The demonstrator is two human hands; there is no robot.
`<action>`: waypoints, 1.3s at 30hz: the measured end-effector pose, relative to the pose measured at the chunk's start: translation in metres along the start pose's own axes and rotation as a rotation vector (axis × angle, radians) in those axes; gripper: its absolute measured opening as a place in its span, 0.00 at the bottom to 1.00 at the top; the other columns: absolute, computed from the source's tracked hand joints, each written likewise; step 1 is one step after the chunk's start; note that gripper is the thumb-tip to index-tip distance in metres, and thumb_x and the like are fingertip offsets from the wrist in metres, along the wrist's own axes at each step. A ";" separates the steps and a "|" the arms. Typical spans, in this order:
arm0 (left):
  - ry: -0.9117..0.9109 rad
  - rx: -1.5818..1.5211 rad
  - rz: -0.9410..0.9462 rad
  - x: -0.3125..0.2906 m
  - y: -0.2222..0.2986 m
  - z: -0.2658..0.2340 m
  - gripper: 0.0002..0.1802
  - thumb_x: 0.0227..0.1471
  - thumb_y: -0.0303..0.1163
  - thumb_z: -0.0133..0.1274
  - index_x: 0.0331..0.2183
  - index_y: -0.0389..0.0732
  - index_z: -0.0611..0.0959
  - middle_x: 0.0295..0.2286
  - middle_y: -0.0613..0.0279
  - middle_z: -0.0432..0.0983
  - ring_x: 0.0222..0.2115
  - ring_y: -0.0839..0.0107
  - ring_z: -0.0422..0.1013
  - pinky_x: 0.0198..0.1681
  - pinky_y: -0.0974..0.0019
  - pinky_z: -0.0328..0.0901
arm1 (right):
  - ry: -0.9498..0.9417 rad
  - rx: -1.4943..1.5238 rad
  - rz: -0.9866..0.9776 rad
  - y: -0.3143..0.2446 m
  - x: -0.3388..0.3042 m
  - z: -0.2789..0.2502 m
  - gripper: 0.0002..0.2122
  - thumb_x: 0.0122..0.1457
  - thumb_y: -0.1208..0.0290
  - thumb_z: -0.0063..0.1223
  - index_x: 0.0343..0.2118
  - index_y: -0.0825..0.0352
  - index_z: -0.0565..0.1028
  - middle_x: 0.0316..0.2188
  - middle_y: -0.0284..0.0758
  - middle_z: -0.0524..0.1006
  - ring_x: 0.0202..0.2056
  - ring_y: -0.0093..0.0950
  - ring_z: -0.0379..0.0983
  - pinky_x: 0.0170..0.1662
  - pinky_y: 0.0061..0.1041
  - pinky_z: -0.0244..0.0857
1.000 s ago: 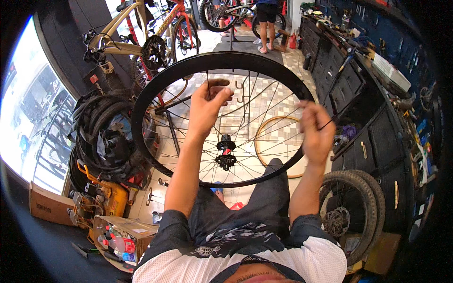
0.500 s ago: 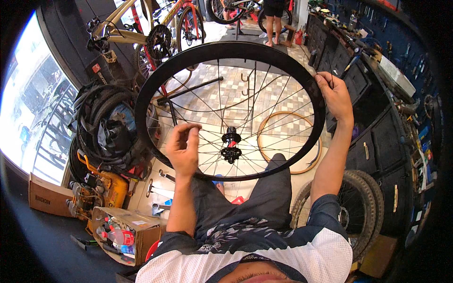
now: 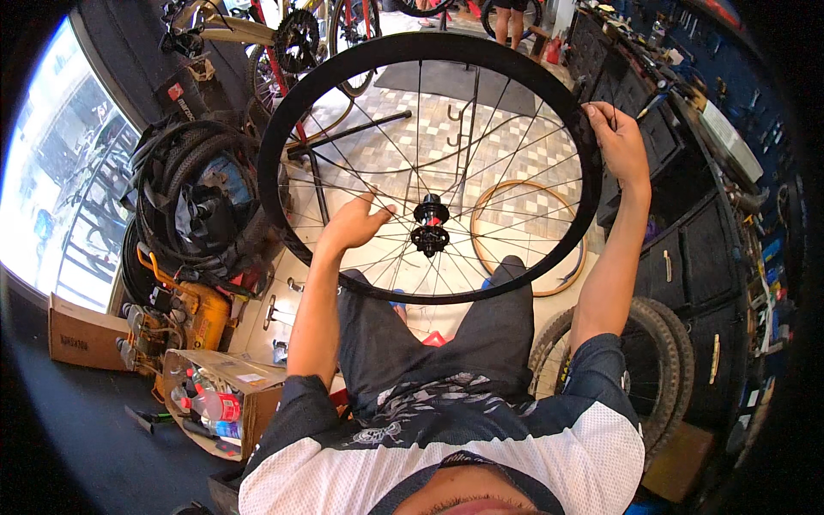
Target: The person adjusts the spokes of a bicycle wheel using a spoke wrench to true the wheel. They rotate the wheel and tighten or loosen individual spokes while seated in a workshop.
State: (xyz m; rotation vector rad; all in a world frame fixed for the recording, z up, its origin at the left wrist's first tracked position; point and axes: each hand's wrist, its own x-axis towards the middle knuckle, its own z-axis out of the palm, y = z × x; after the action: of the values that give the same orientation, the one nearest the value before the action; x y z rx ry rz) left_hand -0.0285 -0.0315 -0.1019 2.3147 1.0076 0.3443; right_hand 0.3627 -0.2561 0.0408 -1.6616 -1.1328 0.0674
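A black bicycle wheel (image 3: 330,77) with a deep rim, thin dark spokes and no tyre stands tilted in front of me, its lower edge above my thighs. At its middle is a black hub (image 3: 431,225) with a red band. My right hand (image 3: 621,144) is closed at the right side of the rim, thumb and fingertips pinching at its edge. Inside the rim's left half, my left hand (image 3: 354,223) reaches among the spokes beside the hub. Its thumb and forefinger are apart, and the other fingers are partly hidden.
A tan-edged tyre (image 3: 482,257) lies on the floor beyond the wheel. Two knobbly tyres (image 3: 674,360) stand by the dark cabinets (image 3: 708,249) at right. At left are piled tyres (image 3: 159,172), a yellow machine (image 3: 193,318) and a box (image 3: 257,399) of bottles. Bikes and a person stand farther back.
My left hand has moved up and right toward the hub, and its curled fingers have spread. The wheel and right hand appear slightly higher and farther right in view.
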 end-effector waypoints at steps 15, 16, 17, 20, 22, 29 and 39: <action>-0.283 -1.177 -0.173 0.062 -0.024 0.026 0.29 0.61 0.52 0.62 0.54 0.42 0.83 0.42 0.61 0.84 0.41 0.70 0.79 0.46 0.65 0.72 | -0.002 0.307 -0.104 -0.042 -0.119 0.064 0.25 0.69 0.79 0.47 0.69 0.71 0.65 0.24 0.29 0.76 0.26 0.16 0.69 0.34 0.18 0.66; -0.280 -1.243 -0.200 0.063 -0.018 0.030 0.26 0.62 0.49 0.62 0.53 0.42 0.83 0.42 0.60 0.84 0.42 0.68 0.80 0.47 0.64 0.72 | -0.117 0.284 -0.006 -0.041 -0.147 0.073 0.27 0.68 0.79 0.47 0.70 0.71 0.62 0.23 0.29 0.76 0.24 0.16 0.69 0.32 0.19 0.66; -0.266 -1.306 -0.229 0.063 -0.013 0.032 0.23 0.62 0.46 0.62 0.52 0.42 0.84 0.41 0.58 0.84 0.43 0.66 0.80 0.48 0.63 0.72 | -0.237 0.268 0.089 -0.042 -0.172 0.083 0.29 0.67 0.80 0.48 0.72 0.71 0.59 0.22 0.29 0.76 0.23 0.17 0.69 0.31 0.20 0.66; -0.292 -1.265 -0.154 0.074 -0.021 0.045 0.19 0.60 0.40 0.64 0.49 0.42 0.85 0.40 0.60 0.85 0.41 0.66 0.81 0.45 0.64 0.73 | -0.499 0.316 0.209 -0.068 -0.214 0.109 0.30 0.65 0.80 0.50 0.71 0.71 0.61 0.18 0.27 0.69 0.22 0.14 0.64 0.28 0.21 0.63; -0.286 -1.266 -0.163 0.074 -0.020 0.048 0.15 0.60 0.36 0.64 0.47 0.42 0.86 0.38 0.62 0.85 0.39 0.68 0.81 0.44 0.64 0.74 | -0.572 0.380 0.276 -0.072 -0.226 0.128 0.30 0.67 0.80 0.48 0.72 0.69 0.59 0.19 0.19 0.63 0.21 0.11 0.56 0.26 0.17 0.53; -0.252 -1.267 -0.189 0.073 -0.017 0.049 0.12 0.61 0.33 0.63 0.45 0.42 0.87 0.37 0.63 0.86 0.36 0.70 0.81 0.41 0.64 0.75 | -0.551 0.483 0.412 -0.057 -0.229 0.168 0.28 0.68 0.79 0.46 0.71 0.70 0.61 0.18 0.20 0.67 0.19 0.11 0.59 0.25 0.17 0.55; -0.219 -1.253 -0.195 0.062 -0.010 0.048 0.10 0.61 0.33 0.62 0.44 0.42 0.88 0.36 0.63 0.87 0.35 0.73 0.81 0.39 0.66 0.75 | -0.502 0.482 0.433 -0.057 -0.228 0.185 0.27 0.68 0.78 0.45 0.70 0.71 0.63 0.17 0.20 0.67 0.18 0.11 0.59 0.24 0.18 0.55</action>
State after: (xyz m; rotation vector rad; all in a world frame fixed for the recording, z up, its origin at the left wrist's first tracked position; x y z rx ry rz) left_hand 0.0294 -0.0006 -0.1457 1.0819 0.5940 0.4493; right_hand 0.1005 -0.2824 -0.1005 -1.4495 -0.9857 1.0028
